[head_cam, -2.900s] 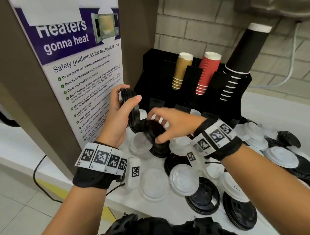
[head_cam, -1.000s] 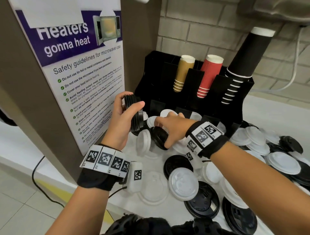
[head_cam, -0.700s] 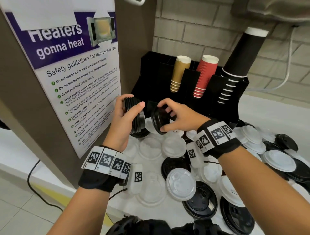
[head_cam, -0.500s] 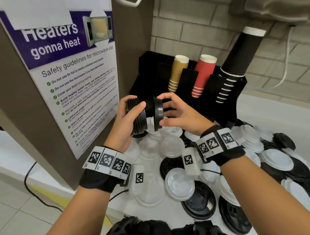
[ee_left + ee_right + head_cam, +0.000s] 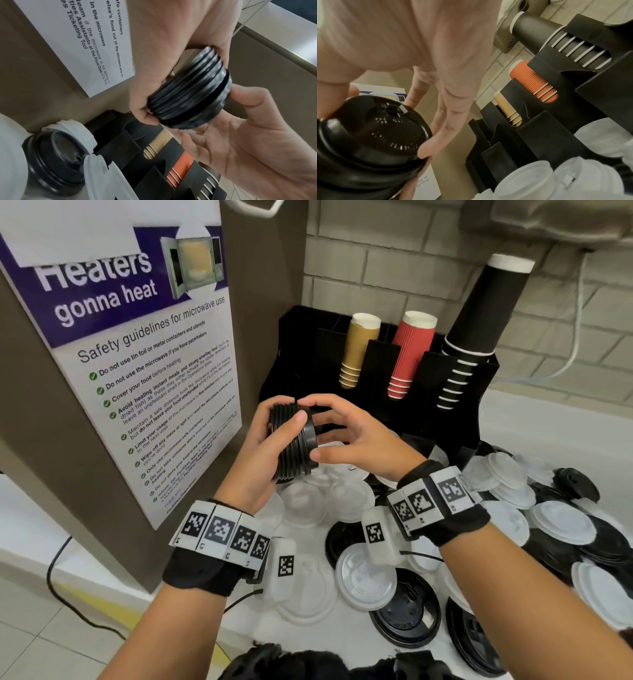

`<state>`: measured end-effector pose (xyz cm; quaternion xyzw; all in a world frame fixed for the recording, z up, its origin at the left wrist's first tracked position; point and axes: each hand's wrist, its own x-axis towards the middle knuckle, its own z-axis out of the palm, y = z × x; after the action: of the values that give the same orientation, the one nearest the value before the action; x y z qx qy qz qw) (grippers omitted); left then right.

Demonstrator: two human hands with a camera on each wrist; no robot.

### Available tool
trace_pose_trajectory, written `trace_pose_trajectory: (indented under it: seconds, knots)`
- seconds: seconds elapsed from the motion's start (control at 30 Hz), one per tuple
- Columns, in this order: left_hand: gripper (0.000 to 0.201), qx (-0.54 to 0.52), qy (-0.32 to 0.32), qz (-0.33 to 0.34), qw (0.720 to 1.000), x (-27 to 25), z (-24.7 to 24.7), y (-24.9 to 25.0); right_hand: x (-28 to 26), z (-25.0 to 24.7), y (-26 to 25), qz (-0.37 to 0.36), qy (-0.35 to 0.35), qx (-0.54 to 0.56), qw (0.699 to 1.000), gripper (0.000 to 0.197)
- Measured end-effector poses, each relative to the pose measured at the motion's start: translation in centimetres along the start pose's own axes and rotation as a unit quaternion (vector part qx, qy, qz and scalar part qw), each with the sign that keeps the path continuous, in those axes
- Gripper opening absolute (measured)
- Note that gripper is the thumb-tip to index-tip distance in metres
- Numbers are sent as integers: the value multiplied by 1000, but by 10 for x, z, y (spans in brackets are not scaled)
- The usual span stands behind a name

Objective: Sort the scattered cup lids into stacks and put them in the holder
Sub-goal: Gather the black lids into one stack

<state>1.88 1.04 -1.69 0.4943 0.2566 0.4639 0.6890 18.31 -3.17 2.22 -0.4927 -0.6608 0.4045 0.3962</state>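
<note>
My left hand (image 5: 263,446) grips a stack of several black lids (image 5: 293,440) on edge in front of the black holder (image 5: 428,405). My right hand (image 5: 349,436) curls round the outermost black lid (image 5: 310,436) and holds it against the end of the stack. In the left wrist view the stack (image 5: 188,97) sits between the left hand's fingers (image 5: 145,108) and the right hand's thumb (image 5: 243,94). The right wrist view shows that lid's top (image 5: 373,135) with a fingertip (image 5: 426,150) on its rim. White lids (image 5: 366,580) and black lids (image 5: 407,618) lie scattered on the counter below.
The holder carries a tan cup stack (image 5: 359,347), a red cup stack (image 5: 411,350) and a tall black cup stack (image 5: 479,320). A brown cabinet with a poster (image 5: 137,371) stands close on the left. More lids (image 5: 561,525) pile up at the right on the white counter (image 5: 548,433).
My right hand took a black lid from the counter, lifted it to the left and brought it onto the end of the stack. The left hand stayed nearly still.
</note>
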Motion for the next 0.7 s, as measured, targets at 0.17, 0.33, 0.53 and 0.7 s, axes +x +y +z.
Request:
trace_pose_trajectory:
  seconds: [0.17,0.33,0.53,0.7]
  knots:
    - [52,-11,15,10,1000,0,0,-1,2,4,1,-20,7,6,1000,60]
    - [51,-22,28,25,999,-1,2,-2,4,7,2,-33,17,5,999,60]
    - [49,-25,28,33,999,0,1,-2,6,8,2,-41,15,7,999,60]
    - [48,9,40,41,998,1,-5,2,14,3,3,-26,-40,45,998,60]
